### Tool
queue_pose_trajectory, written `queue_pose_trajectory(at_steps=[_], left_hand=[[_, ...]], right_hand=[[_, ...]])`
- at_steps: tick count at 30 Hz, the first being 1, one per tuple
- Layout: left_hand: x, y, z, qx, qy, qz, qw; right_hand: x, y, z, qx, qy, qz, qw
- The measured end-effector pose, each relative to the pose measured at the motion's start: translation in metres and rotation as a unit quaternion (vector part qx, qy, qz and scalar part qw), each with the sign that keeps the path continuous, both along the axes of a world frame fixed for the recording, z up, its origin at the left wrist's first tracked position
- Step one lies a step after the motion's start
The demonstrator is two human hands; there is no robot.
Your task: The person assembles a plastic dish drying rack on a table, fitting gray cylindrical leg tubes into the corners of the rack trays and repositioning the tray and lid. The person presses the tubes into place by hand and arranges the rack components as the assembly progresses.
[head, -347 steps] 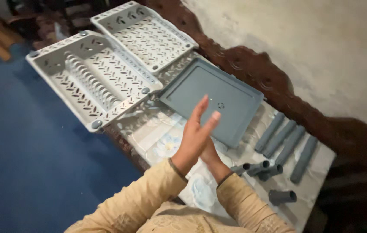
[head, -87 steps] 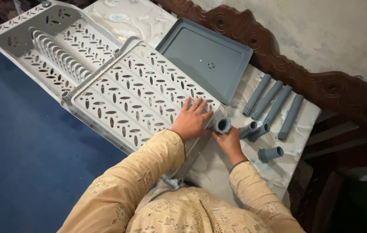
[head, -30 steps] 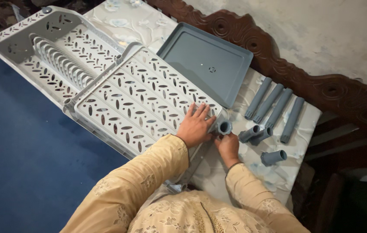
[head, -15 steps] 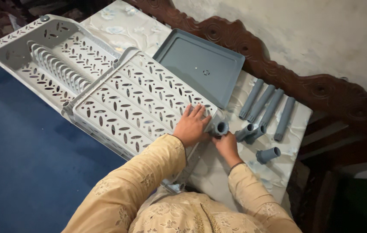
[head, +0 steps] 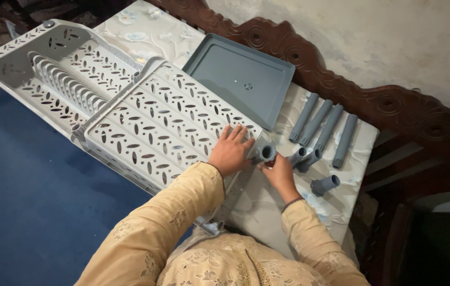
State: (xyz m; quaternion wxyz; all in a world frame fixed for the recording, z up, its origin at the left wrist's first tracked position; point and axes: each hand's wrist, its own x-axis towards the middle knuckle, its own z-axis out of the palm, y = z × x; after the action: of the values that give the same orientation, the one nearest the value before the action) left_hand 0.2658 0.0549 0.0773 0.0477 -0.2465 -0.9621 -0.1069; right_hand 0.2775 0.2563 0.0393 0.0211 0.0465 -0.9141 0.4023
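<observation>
Two hands are busy at the near corner of the perforated grey rack shelf (head: pixel 167 124). The left hand (head: pixel 231 151) lies flat on it, fingers spread, pinning it down and gripping nothing. The right hand (head: pixel 278 172) is curled around a short grey tube (head: pixel 266 153) sitting at the shelf's corner socket; exactly how tight the grip is can't be told, since the fingers hide it.

What could go wrong: the tube looks tilted to the socket (hard to judge from above), so it might jam or pop out sideways. The shelf also overhangs the bed's left edge, so leaning on it could tip it toward the blue floor (head: pixel 18 201).

Just beside the right hand lie a couple more short tubes (head: pixel 305 157), with another stubby one (head: pixel 324 185) near the right edge, which could roll off. Beyond them, four long grey tubes (head: pixel 324 127) lie side by side, then a flat grey tray (head: pixel 240 85), and a second shelf with plate ribs (head: pixel 50 79) at the far left.

Everything rests on a pale floral sheet (head: pixel 267 212) over a bed with a carved dark wooden frame (head: pixel 341 79), against a rough plastered wall (head: pixel 373 37).
</observation>
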Motion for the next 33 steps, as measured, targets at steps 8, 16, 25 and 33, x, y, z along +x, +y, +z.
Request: queue_pose_trajectory(at_steps=[8,16,25,33], left_hand=[[-0.004,-0.001,-0.008,0.170,0.063,0.013,0.983],[0.008,0.017,0.019,0.295,0.038,0.005,0.955],[0.021,0.033,0.062,0.340,0.024,-0.001,0.940],[0.019,0.039,0.074,0.410,-0.064,0.025,0.909]], right_hand=[[-0.006,0.076,0.010,-0.083,0.094,-0.087,0.988],[-0.025,0.121,0.044,0.224,0.124,-0.139,0.957],[-0.033,0.131,0.021,0.218,-0.011,-0.078,0.973],[-0.012,0.155,0.115,0.166,0.202,-0.091,0.961]])
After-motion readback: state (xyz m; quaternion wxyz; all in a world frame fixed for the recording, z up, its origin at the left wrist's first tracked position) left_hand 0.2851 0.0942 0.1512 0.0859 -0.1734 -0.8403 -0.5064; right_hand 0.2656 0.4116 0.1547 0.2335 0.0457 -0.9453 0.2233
